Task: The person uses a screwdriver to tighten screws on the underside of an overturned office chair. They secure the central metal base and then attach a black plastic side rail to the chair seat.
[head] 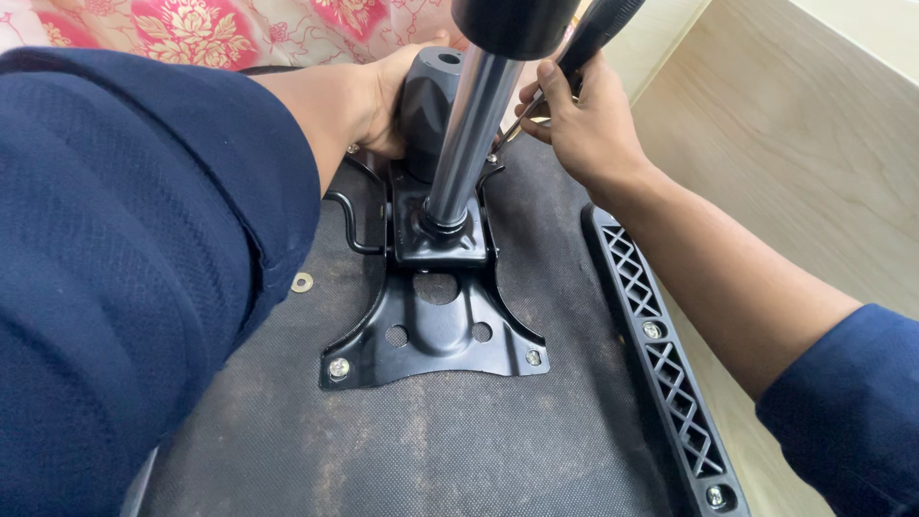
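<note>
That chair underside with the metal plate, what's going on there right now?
A person in navy sleeves works on an upturned chair seat. The left hand steadies the dark cylinder on the black mounting plate, beside the chrome gas column. The right hand holds a screwdriver, tip at the plate's far edge. Both near corner screws are already in.
</note>
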